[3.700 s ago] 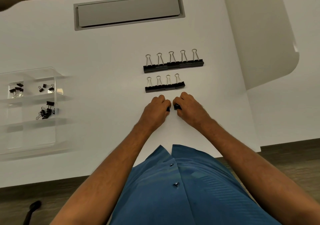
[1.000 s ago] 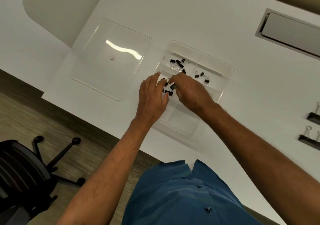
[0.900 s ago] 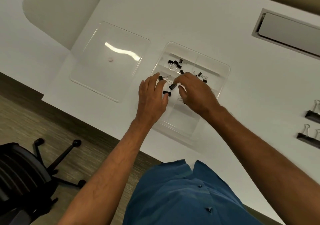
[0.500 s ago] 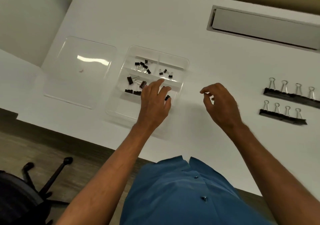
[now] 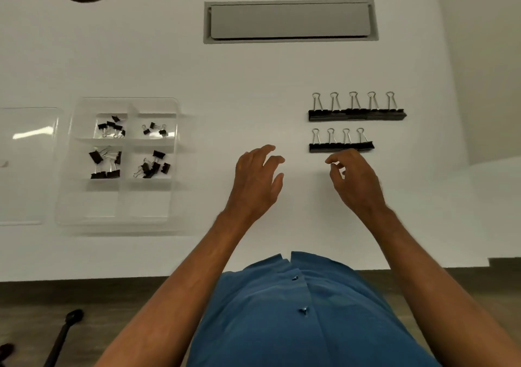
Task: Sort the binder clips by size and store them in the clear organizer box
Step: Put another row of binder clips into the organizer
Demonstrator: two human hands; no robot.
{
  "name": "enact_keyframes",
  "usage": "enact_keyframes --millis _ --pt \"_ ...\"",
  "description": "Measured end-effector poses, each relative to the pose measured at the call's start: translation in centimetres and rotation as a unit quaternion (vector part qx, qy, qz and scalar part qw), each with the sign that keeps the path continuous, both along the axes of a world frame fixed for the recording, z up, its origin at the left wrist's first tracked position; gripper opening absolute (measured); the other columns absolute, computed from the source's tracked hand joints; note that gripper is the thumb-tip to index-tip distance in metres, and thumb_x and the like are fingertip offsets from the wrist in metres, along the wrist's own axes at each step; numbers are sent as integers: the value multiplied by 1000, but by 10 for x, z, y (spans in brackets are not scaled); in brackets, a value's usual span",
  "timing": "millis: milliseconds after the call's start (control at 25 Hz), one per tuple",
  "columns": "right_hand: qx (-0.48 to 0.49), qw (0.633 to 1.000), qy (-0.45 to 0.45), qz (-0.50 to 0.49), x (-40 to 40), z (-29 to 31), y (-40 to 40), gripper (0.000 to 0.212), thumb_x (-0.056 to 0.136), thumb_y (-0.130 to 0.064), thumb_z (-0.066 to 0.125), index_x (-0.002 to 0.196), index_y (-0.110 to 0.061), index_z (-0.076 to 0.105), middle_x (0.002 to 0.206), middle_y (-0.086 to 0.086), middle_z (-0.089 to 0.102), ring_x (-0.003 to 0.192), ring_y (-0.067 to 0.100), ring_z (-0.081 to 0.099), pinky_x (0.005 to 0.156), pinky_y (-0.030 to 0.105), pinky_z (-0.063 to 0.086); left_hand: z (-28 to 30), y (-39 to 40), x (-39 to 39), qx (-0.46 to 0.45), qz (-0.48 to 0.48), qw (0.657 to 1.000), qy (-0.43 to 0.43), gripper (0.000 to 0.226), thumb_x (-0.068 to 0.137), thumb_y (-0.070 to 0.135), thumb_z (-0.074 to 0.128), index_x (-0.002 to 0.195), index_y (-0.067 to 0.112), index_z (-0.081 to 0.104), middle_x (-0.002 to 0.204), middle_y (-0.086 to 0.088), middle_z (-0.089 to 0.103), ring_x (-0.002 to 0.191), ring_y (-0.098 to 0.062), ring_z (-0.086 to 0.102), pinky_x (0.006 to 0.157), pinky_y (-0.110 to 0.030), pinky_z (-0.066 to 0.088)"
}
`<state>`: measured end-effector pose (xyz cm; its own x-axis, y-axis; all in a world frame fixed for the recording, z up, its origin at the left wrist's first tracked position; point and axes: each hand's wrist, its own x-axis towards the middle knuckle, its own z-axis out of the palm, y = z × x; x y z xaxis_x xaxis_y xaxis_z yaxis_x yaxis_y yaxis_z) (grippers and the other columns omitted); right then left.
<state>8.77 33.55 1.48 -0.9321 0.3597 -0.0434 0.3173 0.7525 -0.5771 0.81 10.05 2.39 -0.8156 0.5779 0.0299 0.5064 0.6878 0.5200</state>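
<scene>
A: Both hands are above the white desk at mid-frame. The left hand is empty, its fingers loosely spread, just left of centre. The right hand is right of centre, fingers lightly curled with thumb and forefinger close together; nothing shows between them.

B: And the clips?

A: Two rows lie in the right half of the frame. The row of four medium binder clips sits just above the right hand's fingertips, near them but not visibly touching. The row of five large binder clips lies directly above that, farther up the frame. In both rows the black bodies sit side by side with the wire handles pointing toward the top of the frame.

B: Where is the box?

A: The clear organizer box is at the left of the frame, well apart from both hands. Four of its compartments hold small black clips: upper left, upper right, and the two below them. The bottom compartments hold none. Its clear lid lies flat just left of it, cut off by the frame's left edge.

B: Anything else?

A: A grey cable hatch is set into the desk at top centre, and a blue buttoned shirt fills the bottom.
</scene>
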Motion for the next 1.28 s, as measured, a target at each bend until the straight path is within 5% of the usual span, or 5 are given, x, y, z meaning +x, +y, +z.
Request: enact_keyframes --millis 280,480,840,1280 --pt "53 996 -63 37 13 -5 84 38 92 -17 65 129 -16 56 131 3 53 121 24 48 87 36 52 -8 89 2 -42 -62 993 -92 35 98 31 56 132 19 55 133 0 56 118 -22 53 93 -36 47" --pt "52 993 -75 80 -4 -14 106 48 90 -4 59 137 -13 53 137 5 53 126 26 46 96 38 49 -24 123 -13 -46 -56 997 -16 36 92 20 63 127 14 57 123 -7 56 108 -28 53 77 -42 53" --pt "81 993 -55 67 -16 -33 128 39 92 -2 57 127 -16 62 109 6 58 97 24 50 69 39 53 -50 139 -32 -86 -68 994 17 32 85 0 64 115 9 65 106 -12 60 90 -32 51 66 -44 49" --pt "-4 994 -17 112 -33 -20 109 34 95 -7 60 128 -15 63 113 10 53 106 23 48 83 29 47 -44 142 -32 15 31 993 -112 29 89 5 61 117 15 62 113 -4 56 108 -22 46 88 -23 34"
